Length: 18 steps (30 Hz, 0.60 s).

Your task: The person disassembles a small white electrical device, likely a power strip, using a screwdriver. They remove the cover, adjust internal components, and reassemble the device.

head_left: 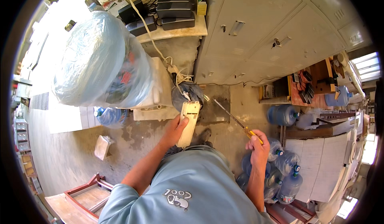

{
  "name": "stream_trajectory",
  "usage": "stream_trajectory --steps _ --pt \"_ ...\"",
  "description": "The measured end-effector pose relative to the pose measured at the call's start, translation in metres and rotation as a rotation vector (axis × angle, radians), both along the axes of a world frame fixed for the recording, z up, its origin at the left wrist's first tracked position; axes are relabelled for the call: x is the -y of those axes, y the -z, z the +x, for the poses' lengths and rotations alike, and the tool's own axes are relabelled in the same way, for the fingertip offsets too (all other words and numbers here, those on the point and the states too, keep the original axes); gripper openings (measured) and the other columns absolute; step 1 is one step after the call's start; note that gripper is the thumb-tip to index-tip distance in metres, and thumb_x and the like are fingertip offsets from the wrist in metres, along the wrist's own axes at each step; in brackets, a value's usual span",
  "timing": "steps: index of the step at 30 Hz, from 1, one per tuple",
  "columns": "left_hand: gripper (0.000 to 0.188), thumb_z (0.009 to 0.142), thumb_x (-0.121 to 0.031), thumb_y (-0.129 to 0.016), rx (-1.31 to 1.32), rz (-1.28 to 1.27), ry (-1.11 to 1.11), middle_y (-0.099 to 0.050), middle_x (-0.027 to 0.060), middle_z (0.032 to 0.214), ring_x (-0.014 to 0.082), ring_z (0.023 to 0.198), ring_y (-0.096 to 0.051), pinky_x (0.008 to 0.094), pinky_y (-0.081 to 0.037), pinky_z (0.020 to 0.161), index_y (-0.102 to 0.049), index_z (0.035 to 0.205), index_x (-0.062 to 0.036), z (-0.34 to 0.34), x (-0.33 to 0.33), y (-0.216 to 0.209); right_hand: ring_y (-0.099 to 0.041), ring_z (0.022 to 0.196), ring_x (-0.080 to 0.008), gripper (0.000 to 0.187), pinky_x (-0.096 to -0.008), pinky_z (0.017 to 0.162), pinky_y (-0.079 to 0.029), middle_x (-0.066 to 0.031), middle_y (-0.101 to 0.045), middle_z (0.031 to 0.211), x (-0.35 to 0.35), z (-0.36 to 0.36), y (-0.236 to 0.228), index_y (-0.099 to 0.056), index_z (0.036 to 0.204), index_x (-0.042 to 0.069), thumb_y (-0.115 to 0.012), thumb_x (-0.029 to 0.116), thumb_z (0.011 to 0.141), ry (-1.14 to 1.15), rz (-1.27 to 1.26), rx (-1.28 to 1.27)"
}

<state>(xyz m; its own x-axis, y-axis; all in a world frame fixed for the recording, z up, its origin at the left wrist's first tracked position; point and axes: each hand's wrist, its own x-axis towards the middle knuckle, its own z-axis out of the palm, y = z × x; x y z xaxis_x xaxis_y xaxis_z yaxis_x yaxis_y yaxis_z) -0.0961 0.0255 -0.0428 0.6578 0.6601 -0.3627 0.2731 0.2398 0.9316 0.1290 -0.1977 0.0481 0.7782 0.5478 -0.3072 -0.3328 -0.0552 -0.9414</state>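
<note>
Plastic jugs [273, 179] crowd near the right grip [259, 143].

free between: left hand [173, 133], right hand [259, 147] | obstacles: long tool [233, 118], wrapped jug [94, 58]

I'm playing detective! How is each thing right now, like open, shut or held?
Cream plastic casing: gripped in left hand, tilted
Yellow-handled screwdriver: gripped in right hand, angled
Grey locker doors: shut
Locker keys: hanging at lock
Blue water jug: capped
</note>
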Motion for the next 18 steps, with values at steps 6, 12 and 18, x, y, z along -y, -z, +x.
stream_trajectory --steps 6,12,18 --pt "0.042 0.088 -0.029 -0.069 -0.150 0.391 -0.044 -0.067 0.0232 0.100 0.0379 0.094 -0.065 0.0419 -0.050 0.079 -0.056 0.115 -0.0001 -0.006 0.023 -0.019 -0.043 0.059 -0.0092 0.023 -0.0291 0.056 -0.045 0.0007 -0.048 0.068 0.010 0.004 0.012 -0.063 0.110 -0.003 -0.062 0.012 0.093 -0.058 0.015 0.009" --pt "0.042 0.089 -0.029 -0.068 -0.245 0.424 -0.039 -0.067 0.0218 0.103 0.0345 0.096 -0.065 0.0401 -0.050 0.081 -0.056 0.117 0.0006 -0.021 0.033 -0.011 -0.043 0.058 -0.0098 0.024 -0.0294 0.056 -0.045 0.0007 -0.049 0.068 0.002 -0.005 -0.005 -0.063 0.109 -0.005 -0.063 0.013 0.093 -0.111 0.067 -0.035" --pt "0.040 0.094 -0.025 -0.064 -0.098 0.067 -0.098 -0.069 0.0110 0.103 0.0180 0.091 -0.064 0.0329 -0.050 0.082 -0.057 0.122 0.0010 -0.028 0.029 -0.011 -0.045 0.058 -0.0092 0.024 -0.0281 0.057 -0.044 -0.0011 -0.053 0.070 -0.015 -0.015 -0.016 -0.064 0.108 -0.006 -0.065 0.012 0.092 -0.192 -0.003 0.056"
